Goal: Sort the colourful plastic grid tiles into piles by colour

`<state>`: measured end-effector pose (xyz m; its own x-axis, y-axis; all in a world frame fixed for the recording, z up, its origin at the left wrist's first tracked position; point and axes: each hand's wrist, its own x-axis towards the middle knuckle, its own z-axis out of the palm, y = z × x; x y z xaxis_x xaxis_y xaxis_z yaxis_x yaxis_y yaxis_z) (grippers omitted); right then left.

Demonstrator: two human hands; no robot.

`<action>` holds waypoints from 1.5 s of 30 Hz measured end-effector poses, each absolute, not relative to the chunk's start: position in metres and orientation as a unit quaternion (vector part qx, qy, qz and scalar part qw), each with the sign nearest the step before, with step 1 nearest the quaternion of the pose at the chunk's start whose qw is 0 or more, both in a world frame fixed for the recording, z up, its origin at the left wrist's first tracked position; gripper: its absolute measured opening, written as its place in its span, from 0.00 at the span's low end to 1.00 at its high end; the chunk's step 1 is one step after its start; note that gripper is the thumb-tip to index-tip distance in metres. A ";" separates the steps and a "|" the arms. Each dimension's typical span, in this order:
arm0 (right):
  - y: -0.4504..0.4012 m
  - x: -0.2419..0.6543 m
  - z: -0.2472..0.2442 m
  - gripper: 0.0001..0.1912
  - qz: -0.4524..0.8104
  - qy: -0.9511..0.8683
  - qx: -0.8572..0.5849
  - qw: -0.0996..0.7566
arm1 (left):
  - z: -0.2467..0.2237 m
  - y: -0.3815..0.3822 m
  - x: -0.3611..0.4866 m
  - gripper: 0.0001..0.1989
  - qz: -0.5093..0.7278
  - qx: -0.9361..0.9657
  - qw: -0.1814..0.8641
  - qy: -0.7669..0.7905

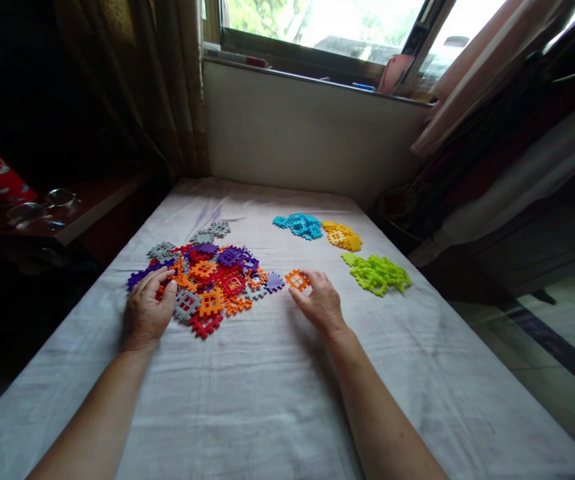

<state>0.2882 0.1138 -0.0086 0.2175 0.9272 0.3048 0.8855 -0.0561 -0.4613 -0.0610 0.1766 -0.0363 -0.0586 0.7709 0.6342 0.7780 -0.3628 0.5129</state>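
Note:
My right hand (pixel 321 303) pinches an orange openwork interlocking tile (pixel 296 279) between thumb and fingers, just right of a mixed pile. At the pile's left edge rests my left hand (pixel 148 307), fingers loosely bent and thumb apart, touching the pieces but holding none that I can see. Red tiles (pixel 206 325), orange tiles (pixel 210 302), purple tiles (pixel 232 255) and grey tiles (pixel 186 305) lie jumbled in the pile. A pale purple tile (pixel 274 283) lies between the pile and my right hand. Some pieces under my left fingers are hidden.
Sorted by colour, a blue heap (pixel 304 225), a yellow heap (pixel 343 237) and a lime green heap (pixel 380 274) lie on the right of the cloth-covered table (pixel 227 413). Glasses (pixel 42 207) sit on a side table at left. A window is behind.

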 end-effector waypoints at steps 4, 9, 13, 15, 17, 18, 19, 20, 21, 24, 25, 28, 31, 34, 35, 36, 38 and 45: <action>0.150 0.307 -0.015 0.19 0.011 -0.569 -0.781 0.257 | -0.036 0.177 -0.061 0.16 -0.456 -0.684 0.004 -0.569; 0.162 0.310 -0.031 0.17 -0.023 -0.538 -0.803 0.256 | -0.036 0.175 -0.061 0.16 -0.447 -0.683 -0.003 -0.578; 0.158 0.310 -0.038 0.16 -0.034 -0.540 -0.793 0.280 | -0.037 0.175 -0.060 0.15 -0.441 -0.682 -0.001 -0.583; 0.158 0.309 -0.037 0.16 -0.035 -0.545 -0.787 0.286 | -0.038 0.176 -0.060 0.15 -0.439 -0.686 0.005 -0.580; 0.158 0.305 -0.034 0.15 -0.033 -0.553 -0.779 0.294 | -0.038 0.176 -0.060 0.15 -0.439 -0.692 0.012 -0.573; 0.158 0.301 -0.032 0.14 -0.030 -0.562 -0.771 0.298 | -0.039 0.176 -0.060 0.15 -0.438 -0.695 0.015 -0.569; 0.158 0.295 -0.030 0.14 -0.024 -0.575 -0.760 0.302 | -0.039 0.176 -0.061 0.16 -0.437 -0.698 0.018 -0.567; 0.158 0.289 -0.028 0.13 -0.018 -0.592 -0.746 0.305 | -0.039 0.176 -0.061 0.16 -0.436 -0.699 0.020 -0.566; 0.158 0.281 -0.026 0.13 -0.012 -0.611 -0.729 0.306 | -0.039 0.176 -0.061 0.16 -0.436 -0.700 0.021 -0.565; 0.155 0.256 -0.022 0.16 -0.001 -0.666 -0.683 0.300 | -0.039 0.175 -0.061 0.15 -0.437 -0.701 0.020 -0.563; 0.153 0.248 -0.022 0.18 0.001 -0.680 -0.673 0.292 | -0.039 0.175 -0.061 0.15 -0.437 -0.701 0.018 -0.563; 0.149 0.232 -0.023 0.24 0.007 -0.700 -0.665 0.260 | -0.038 0.175 -0.061 0.15 -0.431 -0.702 0.020 -0.567; 0.148 0.228 -0.024 0.23 0.018 -0.696 -0.674 0.249 | -0.038 0.175 -0.061 0.16 -0.426 -0.703 0.023 -0.569; 0.149 0.229 -0.026 0.18 0.026 -0.689 -0.675 0.263 | -0.039 0.175 -0.061 0.16 -0.427 -0.703 0.018 -0.569; 0.149 0.229 -0.026 0.17 0.027 -0.689 -0.672 0.270 | -0.039 0.175 -0.061 0.15 -0.427 -0.701 0.015 -0.570; 0.150 0.230 -0.026 0.16 0.029 -0.692 -0.667 0.276 | -0.039 0.175 -0.061 0.15 -0.428 -0.699 0.013 -0.572; 0.151 0.232 -0.026 0.16 0.033 -0.701 -0.652 0.287 | -0.039 0.176 -0.061 0.15 -0.430 -0.695 0.010 -0.576; 0.158 0.275 -0.015 0.15 0.044 -0.700 -0.648 0.295 | -0.039 0.176 -0.062 0.14 -0.436 -0.701 0.014 -0.564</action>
